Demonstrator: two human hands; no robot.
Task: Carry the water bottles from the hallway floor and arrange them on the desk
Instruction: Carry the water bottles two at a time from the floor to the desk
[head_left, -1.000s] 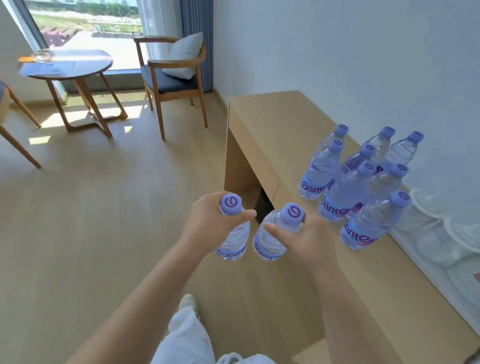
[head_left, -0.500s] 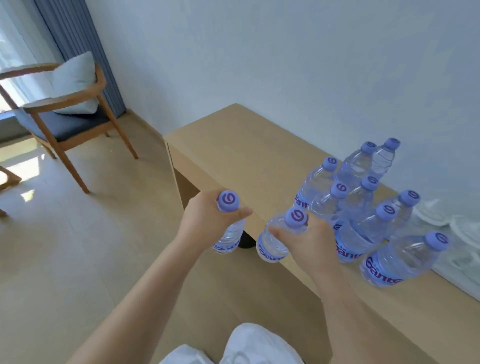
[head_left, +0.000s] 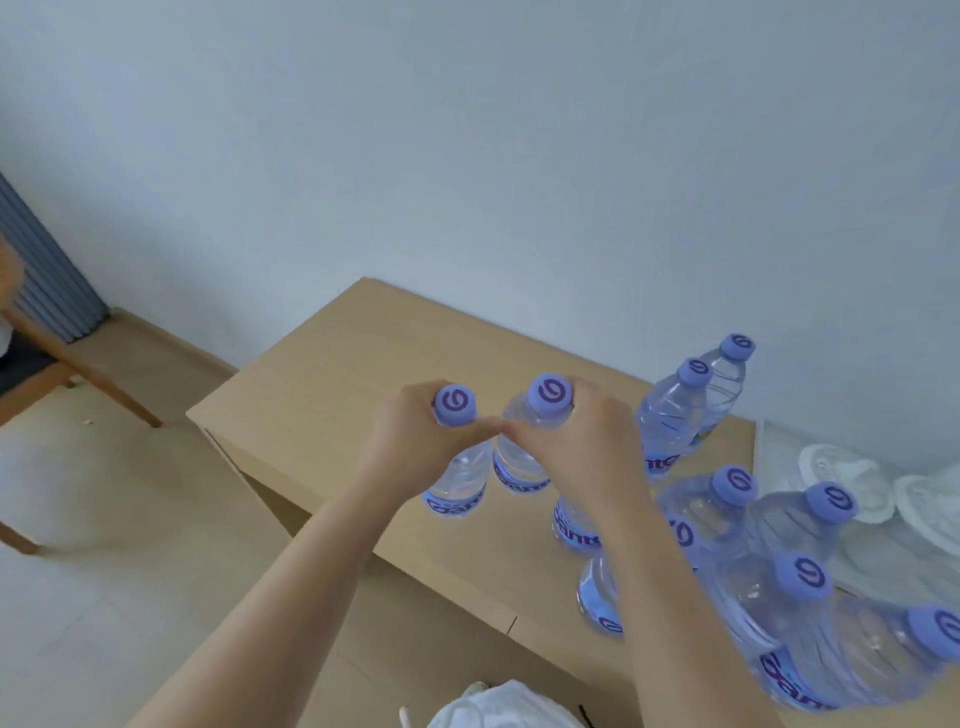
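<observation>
My left hand (head_left: 410, 441) grips the neck of a clear water bottle (head_left: 457, 486) with a purple cap, held over the light wooden desk (head_left: 332, 395). Right beside it, my right hand (head_left: 576, 441) grips the neck of a second bottle (head_left: 519, 467) of the same kind. The thumbs of both hands almost meet between the two caps. I cannot tell whether the bottle bases touch the desktop. A cluster of several more bottles (head_left: 779, 587) stands on the desk to the right, partly hidden behind my right forearm.
White plastic lids or dishes (head_left: 852, 483) lie at the desk's right end against the wall. A wooden chair (head_left: 62, 358) stands at the far left on the pale floor. White clothing (head_left: 498, 706) shows at the bottom edge.
Both hands have carried their bottles forward from beyond the desk's front edge to above the desktop, and drawn closer together. My view has turned toward the wall.
</observation>
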